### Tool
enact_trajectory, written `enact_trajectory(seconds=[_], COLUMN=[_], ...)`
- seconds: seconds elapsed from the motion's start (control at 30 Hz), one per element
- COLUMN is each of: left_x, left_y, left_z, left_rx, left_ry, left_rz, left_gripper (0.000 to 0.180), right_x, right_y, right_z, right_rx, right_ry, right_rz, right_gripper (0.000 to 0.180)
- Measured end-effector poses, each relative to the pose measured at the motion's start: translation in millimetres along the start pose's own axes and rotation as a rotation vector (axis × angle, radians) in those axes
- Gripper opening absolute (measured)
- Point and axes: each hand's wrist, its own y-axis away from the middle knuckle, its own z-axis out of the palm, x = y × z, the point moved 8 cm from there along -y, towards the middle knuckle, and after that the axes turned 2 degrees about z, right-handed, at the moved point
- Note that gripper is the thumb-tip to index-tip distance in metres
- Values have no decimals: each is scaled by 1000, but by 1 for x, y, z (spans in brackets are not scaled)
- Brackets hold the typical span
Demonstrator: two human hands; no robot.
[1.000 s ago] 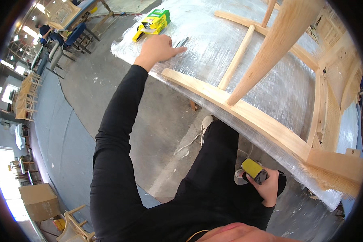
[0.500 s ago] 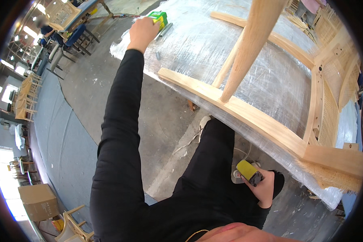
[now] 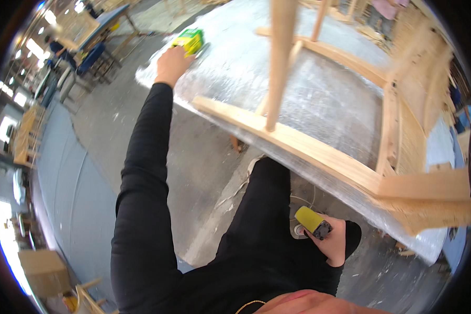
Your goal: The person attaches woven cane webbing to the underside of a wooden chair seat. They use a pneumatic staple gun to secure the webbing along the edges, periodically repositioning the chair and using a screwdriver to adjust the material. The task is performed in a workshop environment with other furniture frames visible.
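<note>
Here, bare left hand (image 3: 172,65): at 11 o'clock from mid-view, touching the 7 o'clock side of a small green-and-yellow cardboard box (image 3: 190,38); its fingers are bent, but blur means I cannot tell whether they pinch the box.
Box: at 11 o'clock, on a work surface wrapped in clear plastic film (image 3: 222,70), near its left edge; a blurred grey strip (image 3: 204,51) lies just beside it, toward 4 o'clock.
Bare right hand (image 3: 336,240): at 4 o'clock, fingers closed around a yellow-and-black handheld tool (image 3: 311,219).
Tool: in that grip, yellow end toward 10 o'clock.
Pale bare-wood chair frame (image 3: 319,156): from 12 to 3 o'clock, resting on the wrapped surface, a round leg (image 3: 280,63) rising from it.
Floor: brown cardboard carton (image 3: 44,273) at 8 o'clock; blue-grey cloth sheet (image 3: 63,183) at 9 o'clock.
</note>
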Motion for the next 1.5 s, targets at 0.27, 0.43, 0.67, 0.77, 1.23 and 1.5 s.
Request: enact_trajectory(seconds=[0.27, 0.43, 0.67, 0.77, 1.23, 1.5], left_x=[188, 311, 498, 555, 679, 644], left_y=[112, 256, 372, 385, 383, 370], left_z=[-109, -142, -108, -87, -53, -77], left_rx=[-204, -709, -1169, -1272, -1330, -1135], left_ry=[994, 1419, 1525, 1699, 2193, 2342], left_rz=[107, 438, 516, 286, -307, -516], left_gripper=[34, 27, 39, 55, 39, 47], right_x=[78, 53, 71, 84, 131, 147], right_y=[100, 126, 193, 219, 234, 262], right_z=[-58, -101, -140, -154, -182, -170], right_rx=[701, 752, 1314, 1406, 1250, 1233], right_ry=[-408, -924, -1063, -827, -861, -1010], right_rz=[261, 3, -218, -177, 37, 4], right_gripper=[59, 33, 38, 37, 35, 32])
